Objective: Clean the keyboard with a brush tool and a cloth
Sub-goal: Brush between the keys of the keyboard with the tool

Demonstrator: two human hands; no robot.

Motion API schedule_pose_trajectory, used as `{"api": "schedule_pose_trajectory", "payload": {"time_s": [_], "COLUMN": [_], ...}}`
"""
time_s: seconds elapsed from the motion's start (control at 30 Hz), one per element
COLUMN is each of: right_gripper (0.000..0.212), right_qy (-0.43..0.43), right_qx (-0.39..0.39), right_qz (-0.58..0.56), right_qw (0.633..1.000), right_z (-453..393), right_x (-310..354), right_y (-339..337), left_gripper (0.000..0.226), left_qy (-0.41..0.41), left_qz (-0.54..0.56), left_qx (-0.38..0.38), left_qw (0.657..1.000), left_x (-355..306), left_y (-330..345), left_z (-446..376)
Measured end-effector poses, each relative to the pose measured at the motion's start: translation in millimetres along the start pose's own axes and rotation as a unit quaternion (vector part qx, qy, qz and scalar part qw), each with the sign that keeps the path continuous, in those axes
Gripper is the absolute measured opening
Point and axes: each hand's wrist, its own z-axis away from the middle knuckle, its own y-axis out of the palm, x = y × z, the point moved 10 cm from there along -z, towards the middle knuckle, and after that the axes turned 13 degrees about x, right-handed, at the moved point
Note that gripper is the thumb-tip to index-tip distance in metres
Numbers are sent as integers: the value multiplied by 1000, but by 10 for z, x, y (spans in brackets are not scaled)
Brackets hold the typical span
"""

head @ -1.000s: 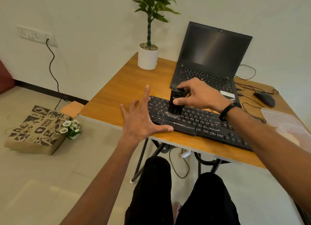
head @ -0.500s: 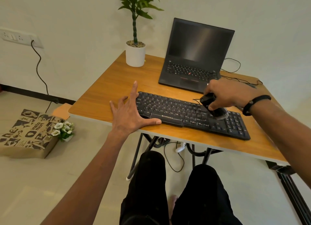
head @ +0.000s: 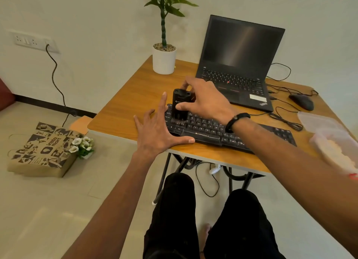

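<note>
Head view: brush tool (head: 180, 106) upright, bristles down, in gripping right hand (head: 208, 101); left hand (head: 157, 135) spread.

bare forearms, a black wristband (head: 236, 119) (right wrist), and black trousers (head: 174, 210).

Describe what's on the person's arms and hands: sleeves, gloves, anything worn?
Both forearms are bare, with no sleeves in view, and there are no gloves on either hand. The right hand has a black band at the wrist with a small metal piece on it. The left hand wears nothing; no rings are visible on the fingers.
</note>
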Motion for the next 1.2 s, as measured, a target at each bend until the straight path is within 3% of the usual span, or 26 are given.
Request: {"api": "schedule_pose_trajectory", "payload": {"time_s": [0.7, 0.9, 1.2], "right_gripper": [39, 41, 45], "right_qy": [162, 165, 102], "right_qx": [73, 72, 39], "right_qz": [158, 176, 105], "right_qw": [971, 968, 988], "right_z": [1274, 1299, 841], "right_x": [-1217, -1153, -636], "right_y": [-575, -556, -216], "left_gripper": [155, 154, 153], "left_qy": [-8, -7, -5], "left_qz": [1, -1, -3], "left_qx": [6, 4, 7], "left_qw": [1000, 1000, 1000], "left_x": [-26, -21, -10], "left_y": [-16, -20, 4], "left_z": [31, 37, 23]}}
